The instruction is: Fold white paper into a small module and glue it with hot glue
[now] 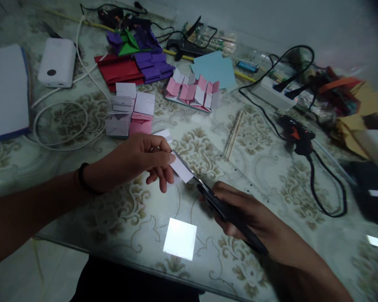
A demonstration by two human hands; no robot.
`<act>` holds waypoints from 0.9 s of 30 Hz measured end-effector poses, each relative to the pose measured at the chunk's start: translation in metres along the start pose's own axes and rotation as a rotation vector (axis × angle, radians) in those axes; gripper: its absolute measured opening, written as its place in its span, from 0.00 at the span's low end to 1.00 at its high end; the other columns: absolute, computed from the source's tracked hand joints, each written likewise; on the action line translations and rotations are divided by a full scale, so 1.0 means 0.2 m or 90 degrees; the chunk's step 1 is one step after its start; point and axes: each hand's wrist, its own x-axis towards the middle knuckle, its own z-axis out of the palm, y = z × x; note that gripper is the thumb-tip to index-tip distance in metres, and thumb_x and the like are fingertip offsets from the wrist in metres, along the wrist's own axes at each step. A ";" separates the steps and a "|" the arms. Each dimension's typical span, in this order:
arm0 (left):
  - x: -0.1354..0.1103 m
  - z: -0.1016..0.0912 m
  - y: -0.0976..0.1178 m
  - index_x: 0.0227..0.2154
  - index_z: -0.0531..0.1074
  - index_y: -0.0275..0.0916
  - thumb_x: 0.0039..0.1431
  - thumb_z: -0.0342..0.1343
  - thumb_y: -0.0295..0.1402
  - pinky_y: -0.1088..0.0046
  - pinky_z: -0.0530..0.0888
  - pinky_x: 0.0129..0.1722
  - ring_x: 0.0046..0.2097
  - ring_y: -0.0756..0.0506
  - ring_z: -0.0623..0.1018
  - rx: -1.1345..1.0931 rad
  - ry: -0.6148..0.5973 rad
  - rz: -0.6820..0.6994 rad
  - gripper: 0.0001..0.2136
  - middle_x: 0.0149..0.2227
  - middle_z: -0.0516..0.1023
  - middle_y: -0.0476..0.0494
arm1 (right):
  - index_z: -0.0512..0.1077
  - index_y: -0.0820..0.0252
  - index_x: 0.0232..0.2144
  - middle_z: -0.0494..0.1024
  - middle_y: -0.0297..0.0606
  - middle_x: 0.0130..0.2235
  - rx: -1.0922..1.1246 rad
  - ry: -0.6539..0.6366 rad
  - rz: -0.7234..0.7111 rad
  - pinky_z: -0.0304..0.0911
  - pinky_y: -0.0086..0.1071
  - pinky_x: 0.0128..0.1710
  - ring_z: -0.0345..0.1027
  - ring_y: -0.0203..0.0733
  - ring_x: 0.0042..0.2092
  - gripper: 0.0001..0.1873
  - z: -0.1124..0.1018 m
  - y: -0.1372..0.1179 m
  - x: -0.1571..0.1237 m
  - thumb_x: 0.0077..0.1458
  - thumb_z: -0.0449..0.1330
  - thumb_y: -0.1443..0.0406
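Observation:
Between the thumb and fingers of my left hand (151, 161) is a small white strip of paper (182, 168). My right hand (239, 209) grips black-handled scissors (220, 206), whose blades lie along the paper's edge. Just beyond my left hand stand folded white and pink paper pieces (143, 105). A row of pink and white folded papers (193, 90) sits farther back. My fingers partly hide the paper strip.
A white power bank (57, 63) and a looped white cable (38, 126) lie at the left. Red folded paper (119, 69), purple folded paper (153, 65) and light blue sheets (216, 69) lie behind. At right are a power strip (277, 94) and a black glue gun (297, 132).

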 end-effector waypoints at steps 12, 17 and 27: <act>0.00 0.00 0.00 0.25 0.69 0.37 0.61 0.59 0.29 0.80 0.66 0.18 0.22 0.49 0.81 -0.020 -0.009 0.008 0.09 0.24 0.83 0.44 | 0.74 0.58 0.38 0.65 0.36 0.34 -0.003 0.010 -0.001 0.57 0.32 0.29 0.61 0.40 0.34 0.25 0.00 -0.01 0.01 0.65 0.58 0.42; 0.00 -0.01 0.00 0.25 0.68 0.37 0.61 0.59 0.30 0.81 0.67 0.18 0.22 0.49 0.81 -0.027 -0.014 0.015 0.09 0.24 0.83 0.45 | 0.75 0.58 0.41 0.64 0.36 0.35 0.031 0.016 0.019 0.57 0.31 0.28 0.60 0.41 0.34 0.24 -0.01 0.00 0.00 0.62 0.62 0.43; -0.01 0.00 0.00 0.30 0.68 0.36 0.64 0.59 0.26 0.83 0.69 0.19 0.24 0.51 0.81 0.022 -0.037 0.082 0.07 0.28 0.84 0.46 | 0.72 0.55 0.45 0.66 0.39 0.39 0.071 0.025 -0.013 0.61 0.34 0.32 0.63 0.44 0.37 0.26 -0.03 0.00 -0.03 0.61 0.61 0.41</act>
